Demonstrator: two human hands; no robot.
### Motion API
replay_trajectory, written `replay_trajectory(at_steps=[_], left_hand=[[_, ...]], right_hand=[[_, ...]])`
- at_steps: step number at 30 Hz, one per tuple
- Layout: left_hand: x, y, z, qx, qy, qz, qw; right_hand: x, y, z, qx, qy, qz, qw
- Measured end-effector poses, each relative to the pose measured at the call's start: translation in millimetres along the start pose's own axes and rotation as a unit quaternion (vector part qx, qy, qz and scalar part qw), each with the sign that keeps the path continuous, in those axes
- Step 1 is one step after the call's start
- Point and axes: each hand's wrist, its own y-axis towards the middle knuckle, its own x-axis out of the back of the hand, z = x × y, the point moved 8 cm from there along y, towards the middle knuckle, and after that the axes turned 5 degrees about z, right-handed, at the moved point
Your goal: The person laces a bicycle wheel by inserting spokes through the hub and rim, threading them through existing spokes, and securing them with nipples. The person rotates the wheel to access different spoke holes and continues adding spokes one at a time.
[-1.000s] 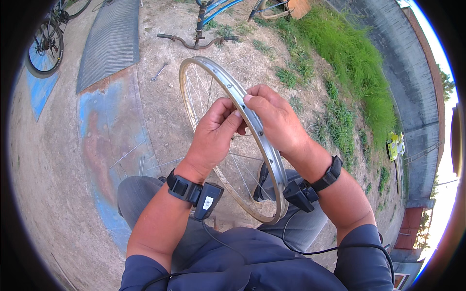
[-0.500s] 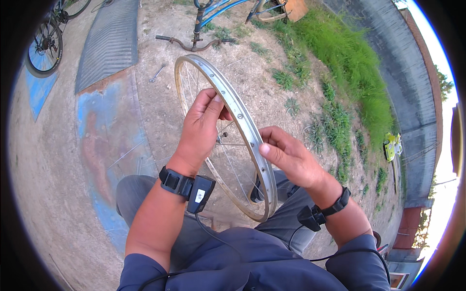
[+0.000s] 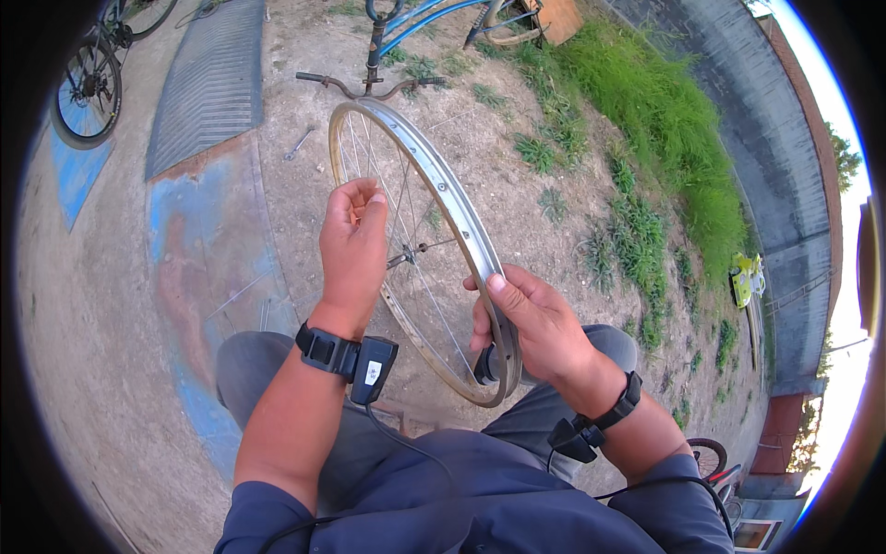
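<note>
The right hand [image 3: 540, 319] is gripping the bicycle wheel [image 3: 453, 208] by its near right edge; the wheel is standing tilted, nearer than the handlebar [image 3: 406, 87]; the left hand [image 3: 355, 249] is hovering half-curled at its left; whether it is holding anything, I cannot tell.

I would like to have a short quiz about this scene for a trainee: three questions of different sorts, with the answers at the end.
1. Which hand has its thumb on the outer side of the metal rim?

2. True or false: the wrench lies on the bare ground.

3. Which colour are the long tubes of the bicycle frame near the top edge of the picture?
A) red
B) blue
C) yellow

Key:
1. The right hand.
2. True.
3. B.
</note>
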Motion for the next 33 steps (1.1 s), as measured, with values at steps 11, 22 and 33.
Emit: replay_trajectory(at_steps=[11,22,33], left_hand=[[-11.3,-27.2,15.8,0.057,0.028,0.106,0.992],[-58.2,-65.8,-6.1,-0.141,0.164,0.302,0.928],[-59.2,-59.0,-4.7,-0.127,0.137,0.265,0.946]], right_hand=[[12.0,46.9,53.6,0.014,0.000,-0.002,1.000],[5.2,72.4,57.1,0.042,-0.003,0.030,0.999],[19.7,6.9,27.7,0.124,-0.177,-0.035,0.976]])
